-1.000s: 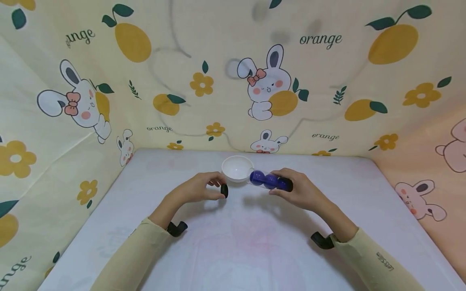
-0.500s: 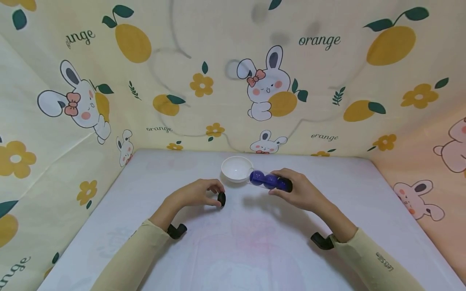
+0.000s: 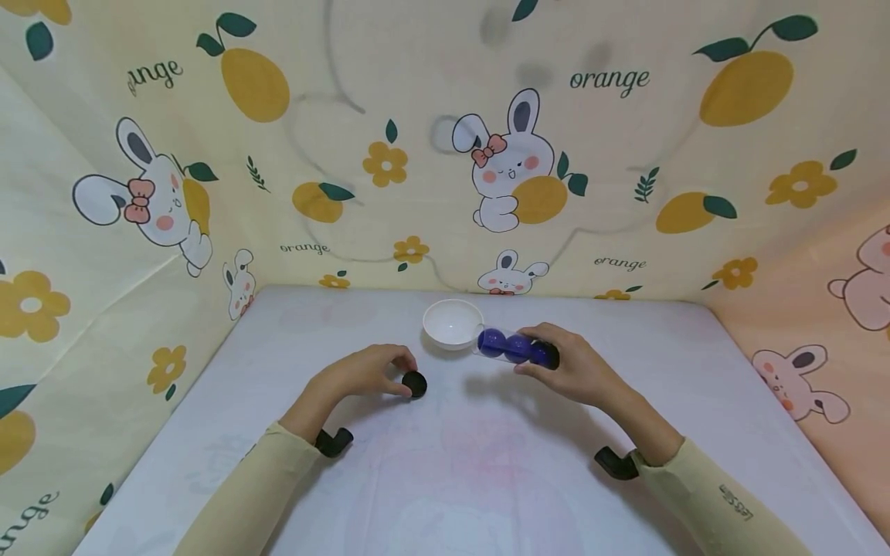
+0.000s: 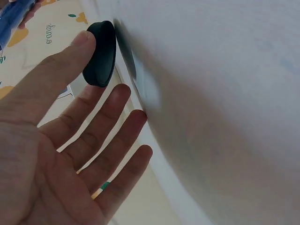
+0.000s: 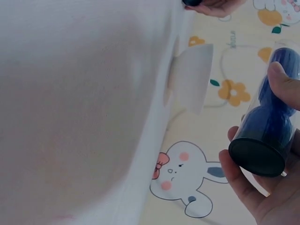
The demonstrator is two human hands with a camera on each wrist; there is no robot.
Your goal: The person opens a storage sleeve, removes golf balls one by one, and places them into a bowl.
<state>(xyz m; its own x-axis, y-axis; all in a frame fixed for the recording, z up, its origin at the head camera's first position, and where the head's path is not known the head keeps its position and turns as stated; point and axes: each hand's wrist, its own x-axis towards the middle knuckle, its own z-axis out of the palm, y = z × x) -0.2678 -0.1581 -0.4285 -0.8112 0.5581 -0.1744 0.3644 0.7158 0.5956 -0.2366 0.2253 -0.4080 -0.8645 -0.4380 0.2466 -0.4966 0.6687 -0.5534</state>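
My left hand [image 3: 371, 371] pinches a round black lid [image 3: 414, 384] between thumb and forefinger, low over the table. In the left wrist view the lid [image 4: 100, 54] shows its hollow inner side, and the other fingers are spread. My right hand [image 3: 573, 361] grips a clear tube [image 3: 504, 344] near its black closed end, which shows as a dark disc [image 5: 257, 156] in the right wrist view. Several blue-purple balls [image 3: 518, 347] sit in a row inside. The tube lies nearly level, its clear end pointing left, overlapping the rim of a white bowl [image 3: 453, 324] in the head view.
The bowl stands toward the back of the white-covered table [image 3: 445, 479]. Patterned cloth walls [image 3: 417, 208] with rabbits and oranges rise along the back and both sides. Black curved pieces [image 3: 336, 442] stick out at both wrists.
My left hand has drawn back from beside the bowl, down and slightly left, with the lid. The lid has turned from edge-on to face-on. My right hand and the tube stay nearly still.
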